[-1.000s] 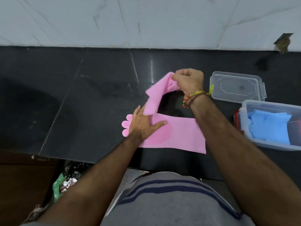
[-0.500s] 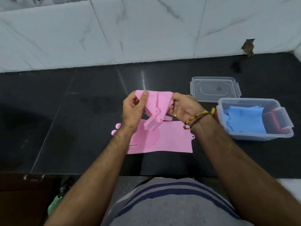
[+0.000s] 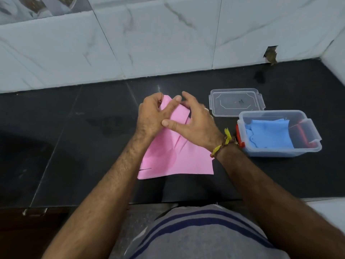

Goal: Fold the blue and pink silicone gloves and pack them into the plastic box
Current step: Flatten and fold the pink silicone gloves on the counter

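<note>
- My left grip (image 3: 151,116) curls round the far end of a pink glove (image 3: 177,156), fingers bent over its top edge and pinching the folded part.
- My right grip (image 3: 194,124) meets it from the other side: thumb stretched across to touch the back of my left one, forefinger raised above the fold, the other fingers hidden behind the pink silicone, so I cannot tell how firmly it holds.
- Between the two grips the pink silicone is bunched and lifted; I cannot tell whether this is one glove or two layered.
- Below my grips, toward my body, the wide cuff end lies flat on the black bench (image 3: 74,146), its edge near the bench's front.
- Right of my right grip, just past my wrist with its yellow thread band (image 3: 223,144), stands the clear plastic box (image 3: 306,152), a folded blue glove (image 3: 268,133) lying inside it.
- Something red (image 3: 239,136) shows at the box's near-left corner; what it is I cannot tell.
- Beyond the box, to the right of my grips, the clear lid (image 3: 237,101) lies flat on the bench, close to the box.
</note>
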